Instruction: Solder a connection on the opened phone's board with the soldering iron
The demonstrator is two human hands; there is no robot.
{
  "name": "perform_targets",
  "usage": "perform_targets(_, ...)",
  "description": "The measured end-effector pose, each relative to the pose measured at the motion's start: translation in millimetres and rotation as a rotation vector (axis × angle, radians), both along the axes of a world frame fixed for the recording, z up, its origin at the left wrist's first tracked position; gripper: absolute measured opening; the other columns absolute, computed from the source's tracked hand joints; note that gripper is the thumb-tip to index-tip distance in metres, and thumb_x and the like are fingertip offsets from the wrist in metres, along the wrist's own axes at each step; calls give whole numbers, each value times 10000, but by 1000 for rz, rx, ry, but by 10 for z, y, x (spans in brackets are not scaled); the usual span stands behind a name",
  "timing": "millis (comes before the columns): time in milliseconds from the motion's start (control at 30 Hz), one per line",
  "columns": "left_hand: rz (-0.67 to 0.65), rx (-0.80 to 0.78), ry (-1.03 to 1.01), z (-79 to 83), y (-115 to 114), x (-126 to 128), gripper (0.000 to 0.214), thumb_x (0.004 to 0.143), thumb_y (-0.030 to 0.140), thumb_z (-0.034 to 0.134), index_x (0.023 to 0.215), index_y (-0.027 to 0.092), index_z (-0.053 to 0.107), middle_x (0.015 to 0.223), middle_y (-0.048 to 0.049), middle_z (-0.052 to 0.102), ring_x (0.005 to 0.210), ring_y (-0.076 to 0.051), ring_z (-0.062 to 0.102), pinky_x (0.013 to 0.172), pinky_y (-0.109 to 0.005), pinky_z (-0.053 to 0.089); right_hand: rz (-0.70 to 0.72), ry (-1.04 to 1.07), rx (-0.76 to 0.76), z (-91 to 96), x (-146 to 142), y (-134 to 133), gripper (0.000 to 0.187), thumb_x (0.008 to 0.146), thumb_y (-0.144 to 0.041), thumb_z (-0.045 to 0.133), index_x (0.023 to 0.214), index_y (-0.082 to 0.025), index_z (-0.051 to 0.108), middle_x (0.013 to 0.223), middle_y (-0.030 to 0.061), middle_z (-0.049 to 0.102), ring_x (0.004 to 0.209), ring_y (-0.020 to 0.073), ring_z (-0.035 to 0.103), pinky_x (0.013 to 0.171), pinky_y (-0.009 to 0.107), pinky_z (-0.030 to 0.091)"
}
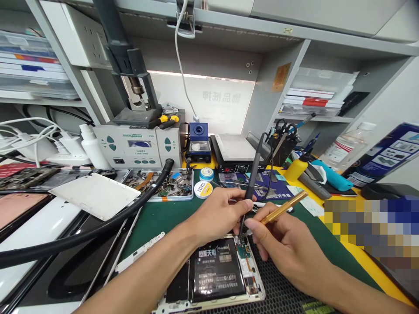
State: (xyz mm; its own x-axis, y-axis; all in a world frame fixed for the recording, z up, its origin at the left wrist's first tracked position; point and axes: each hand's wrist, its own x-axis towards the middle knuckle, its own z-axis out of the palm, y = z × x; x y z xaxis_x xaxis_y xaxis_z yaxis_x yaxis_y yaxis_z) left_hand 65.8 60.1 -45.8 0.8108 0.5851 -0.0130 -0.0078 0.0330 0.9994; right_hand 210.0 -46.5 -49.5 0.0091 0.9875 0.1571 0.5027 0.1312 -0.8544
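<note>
The opened white-framed tablet lies bodyward of both hands, the left forearm nearer, its long axis unclear. The left hand grips a slim black pen-shaped tool over the tablet's far-right corner; the right hand pinches a gold metal rod.

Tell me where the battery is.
In the head view, the battery sits at bottom centre, in the white frame, left of the green board and below the left hand.

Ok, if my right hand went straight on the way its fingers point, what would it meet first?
Most likely the black tool in the left hand, or that hand itself: both sit just ahead of the right hand. Depth between them is unclear from this view.
</note>
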Motion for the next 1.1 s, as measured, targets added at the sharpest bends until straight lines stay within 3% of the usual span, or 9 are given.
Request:
perform_targets(200,2,8,-5,-2,-2,5,233,912,341,569,988,134,642,663,32,549,471,-73,466,485,-234,360,10,-87,60,-20,9,10,281,1006,-377,512,767,-234,544,701,-17,568,618,152,550,564,286,427)
perform_targets(533,-18,-2,-39,-22,-14,20,198,915,335,545,915,147,607,714,22,533,508,-81,450,489,-246,352,7,-44,-11,-26,-5,6,316,1018,-429,471,768,-238,500,641,-33,553,549,147,527,536,286,420)
perform_targets(800,-6,25,-24,6,-3,1,238,918,363,561,789,163,550,621,52,486,479,-79,460,509,-248,352,18,66,-25,-28,0,-15,308,1010,-446,485,783,-240,510,601,-48,529,519,137,505,509,272,411)
perform_targets(1100,-2,-3,-27,3,-7,0,247,901,368,580,967,135,625,684,32,546,469,-69,455,486,-237,366,0,79,-53,-42,-10,-7,349,1002,-446,509,725,-233,500,613,-42,523,519,126,492,482,264,393)
